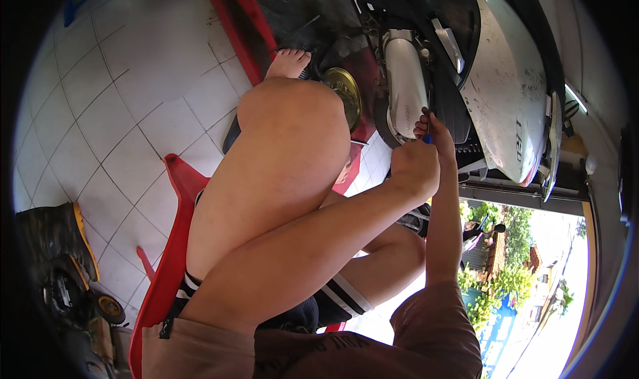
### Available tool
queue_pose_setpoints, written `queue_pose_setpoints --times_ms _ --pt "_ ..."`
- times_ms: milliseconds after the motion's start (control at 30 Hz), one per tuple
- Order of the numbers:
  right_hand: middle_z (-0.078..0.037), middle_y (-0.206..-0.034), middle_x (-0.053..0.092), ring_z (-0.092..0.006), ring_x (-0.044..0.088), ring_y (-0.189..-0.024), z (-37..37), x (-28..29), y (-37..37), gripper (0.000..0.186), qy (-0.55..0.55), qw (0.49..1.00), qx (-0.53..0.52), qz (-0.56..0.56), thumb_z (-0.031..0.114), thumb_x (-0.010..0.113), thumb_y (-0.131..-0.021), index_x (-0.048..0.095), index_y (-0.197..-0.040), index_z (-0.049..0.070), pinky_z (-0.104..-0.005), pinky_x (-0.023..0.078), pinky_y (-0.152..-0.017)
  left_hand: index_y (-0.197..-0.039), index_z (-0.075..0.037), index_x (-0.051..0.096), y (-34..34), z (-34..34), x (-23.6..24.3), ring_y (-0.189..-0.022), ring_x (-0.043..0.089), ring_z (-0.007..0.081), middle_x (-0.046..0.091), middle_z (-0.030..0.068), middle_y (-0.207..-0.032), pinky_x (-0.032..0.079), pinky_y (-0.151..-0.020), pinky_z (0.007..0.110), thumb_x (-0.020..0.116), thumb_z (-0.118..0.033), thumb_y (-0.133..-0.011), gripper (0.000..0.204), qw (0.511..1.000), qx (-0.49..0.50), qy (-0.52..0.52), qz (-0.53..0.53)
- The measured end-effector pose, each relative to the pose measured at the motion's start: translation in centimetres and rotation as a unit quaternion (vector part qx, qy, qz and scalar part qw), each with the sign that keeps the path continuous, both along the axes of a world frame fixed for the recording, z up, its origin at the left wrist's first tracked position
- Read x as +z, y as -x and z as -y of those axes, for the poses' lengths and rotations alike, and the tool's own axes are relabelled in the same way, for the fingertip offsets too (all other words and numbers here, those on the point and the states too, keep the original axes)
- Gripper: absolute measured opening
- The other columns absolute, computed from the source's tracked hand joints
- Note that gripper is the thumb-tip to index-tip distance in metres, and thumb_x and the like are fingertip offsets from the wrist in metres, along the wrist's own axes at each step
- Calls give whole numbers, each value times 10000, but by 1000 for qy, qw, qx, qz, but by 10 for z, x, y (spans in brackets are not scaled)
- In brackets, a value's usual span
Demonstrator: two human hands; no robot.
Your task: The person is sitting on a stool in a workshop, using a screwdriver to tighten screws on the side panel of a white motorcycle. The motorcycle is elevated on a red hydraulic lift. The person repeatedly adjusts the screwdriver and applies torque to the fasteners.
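My left hand [416,166] is closed in a fist, and a small blue part of a tool [427,139] shows at its upper edge. Most of that tool is hidden inside the fist. Just above it, my right hand [436,129] has its fingers bent round a small dark piece [426,115], whose kind I cannot make out. Both hands are close together beside a white scooter [509,79]. Behind the fingers is the scooter's silver engine-side cover [405,86]; whether the fingers touch it I cannot tell.
A round gold-coloured tin [344,98] lies beyond my raised knee. Red metal framework [243,26] runs along the far side. A red plastic stool [174,246] is under me. Dark boots [53,239] and a wheeled black object [73,296] lie at left on white tiles [106,132].
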State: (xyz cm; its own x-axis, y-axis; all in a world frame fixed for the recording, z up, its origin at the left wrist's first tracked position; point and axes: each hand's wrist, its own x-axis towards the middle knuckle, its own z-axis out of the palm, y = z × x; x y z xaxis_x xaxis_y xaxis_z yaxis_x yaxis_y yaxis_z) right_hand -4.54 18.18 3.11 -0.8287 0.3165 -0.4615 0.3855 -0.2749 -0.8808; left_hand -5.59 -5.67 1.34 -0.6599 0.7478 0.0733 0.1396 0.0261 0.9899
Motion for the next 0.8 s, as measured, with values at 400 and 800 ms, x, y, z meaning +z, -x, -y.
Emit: queue_pose_setpoints --times_ms 400,800 --pt "-107 -981 591 -210 573 -935 44 15 -92 166 -9 989 -138 -43 137 487 -946 558 -1034 15 -344 471 -841 -867 24 674 -7 0 2 -864 668 321 662 191 -880 539 -740 393 748 -242 -753 299 988 -83 -15 -131" --pt "-69 -956 580 -173 546 -869 47 22 -127 257 -66 961 -225 -145 192 427 -976 544 -1127 20 -322 455 -800 -1117 44 597 -48 -27 21 -821 615 367 611 200 -891 496 -734 426 700 -182 -779 419 968 -44 -88 -230"
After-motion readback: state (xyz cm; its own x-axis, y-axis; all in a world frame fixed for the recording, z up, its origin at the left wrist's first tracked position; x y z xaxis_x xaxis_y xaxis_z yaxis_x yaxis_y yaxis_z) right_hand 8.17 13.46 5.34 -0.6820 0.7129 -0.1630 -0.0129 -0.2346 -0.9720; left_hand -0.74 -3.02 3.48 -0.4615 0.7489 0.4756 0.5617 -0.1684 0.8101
